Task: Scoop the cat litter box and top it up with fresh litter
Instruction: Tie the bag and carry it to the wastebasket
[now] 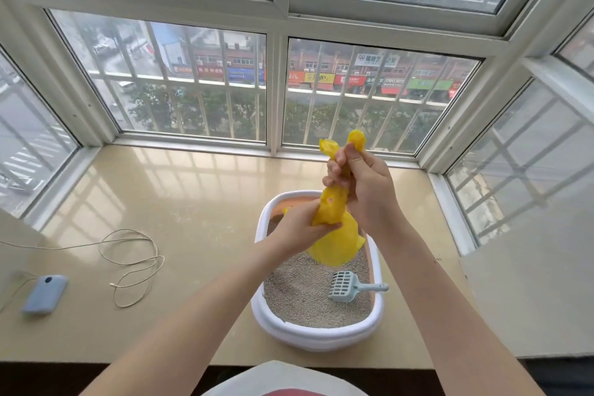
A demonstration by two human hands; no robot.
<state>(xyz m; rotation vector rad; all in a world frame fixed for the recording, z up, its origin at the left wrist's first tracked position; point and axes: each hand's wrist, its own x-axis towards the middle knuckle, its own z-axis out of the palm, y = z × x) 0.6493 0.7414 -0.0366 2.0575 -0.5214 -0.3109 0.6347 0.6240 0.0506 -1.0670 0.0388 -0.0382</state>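
Observation:
A white-rimmed litter box [261, 315] with grey litter [299, 296] stands on the beige window ledge. A pale blue slotted scoop [345, 285] lies in the litter, its handle resting on the right rim. Above the box hangs a yellow plastic bag [337, 244], its neck twisted. My right hand [363, 183] grips the bag's top, where the two handles stick up. Lower down, my left hand [302, 225] grips the twisted neck. The bag's bottom touches the litter or hangs just over it.
A thin white cable [135, 264] lies coiled on the ledge [193, 202] to the left. A small blue device [45, 292] sits at the far left. Barred windows close in the ledge on three sides. A white and red object [283, 379] shows at the bottom edge.

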